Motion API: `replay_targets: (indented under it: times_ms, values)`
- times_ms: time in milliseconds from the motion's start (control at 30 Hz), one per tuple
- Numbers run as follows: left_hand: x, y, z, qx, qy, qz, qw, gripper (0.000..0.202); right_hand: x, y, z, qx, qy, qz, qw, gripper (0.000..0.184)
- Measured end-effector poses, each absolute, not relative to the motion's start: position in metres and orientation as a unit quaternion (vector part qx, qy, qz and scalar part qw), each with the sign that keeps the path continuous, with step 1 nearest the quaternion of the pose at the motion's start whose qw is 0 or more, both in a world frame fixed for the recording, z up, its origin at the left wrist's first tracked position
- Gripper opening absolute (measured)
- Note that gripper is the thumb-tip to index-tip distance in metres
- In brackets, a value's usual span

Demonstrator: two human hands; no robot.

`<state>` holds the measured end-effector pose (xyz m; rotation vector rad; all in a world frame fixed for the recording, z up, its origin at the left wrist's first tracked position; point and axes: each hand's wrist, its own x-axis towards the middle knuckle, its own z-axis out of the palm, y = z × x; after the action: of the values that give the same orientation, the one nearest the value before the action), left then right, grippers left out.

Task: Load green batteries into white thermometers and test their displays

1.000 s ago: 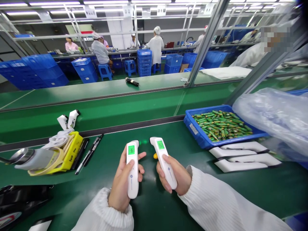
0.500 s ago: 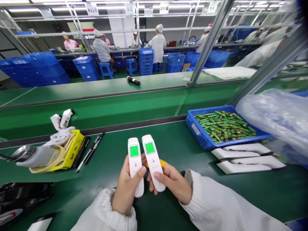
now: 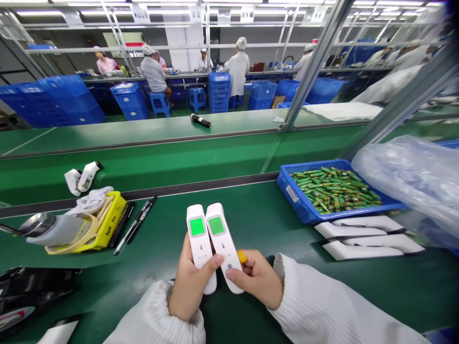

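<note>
Over the dark green counter (image 3: pixel 263 222), seen in the head view, the left device (image 3: pixel 200 247) and the right device (image 3: pixel 221 243), both white, now lean together side by side, where a second ago they were apart with their tips facing. The left hand (image 3: pixel 189 286) has a narrow grip around the left device, its thumb stretching across onto the right device. The right hand (image 3: pixel 261 279) pinches the right device near its lower end, its grip closed between thumb and fingers, with a yellow cover (image 3: pixel 242 256), apparently on a fingertip. The left screen (image 3: pixel 197 226) glows bright green; the right screen (image 3: pixel 216 225) looks duller than half a second ago, and any digits are too small to read. This closeness puts both screens within one look, and the left hand seems to be sharing hold of the second device. Well apart to the right lies the blue tray (image 3: pixel 297 210).
</note>
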<state>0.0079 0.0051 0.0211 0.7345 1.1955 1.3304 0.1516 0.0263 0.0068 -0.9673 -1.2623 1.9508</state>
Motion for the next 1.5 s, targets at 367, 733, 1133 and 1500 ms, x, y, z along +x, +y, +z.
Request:
replay_targets:
  times_ms: [367,733,1133,1500]
  values:
    - [0.013,0.005,0.026,0.283,0.520,0.576,0.564,0.054,0.154,0.024,0.001,-0.421,-0.541,0.662,0.304,0.050]
    - [0.014,0.005,0.027,0.292,0.525,0.575,0.555,0.043,0.155,0.026,-0.001,-0.413,-0.551,0.662,0.298,0.051]
    - [0.008,0.005,0.020,0.302,0.549,0.557,0.544,0.039,0.147,0.023,-0.001,-0.363,-0.498,0.717,0.326,0.049]
    - [0.009,0.004,0.022,0.325,0.544,0.538,0.555,0.036,0.149,0.023,0.002,-0.386,-0.542,0.725,0.180,0.052]
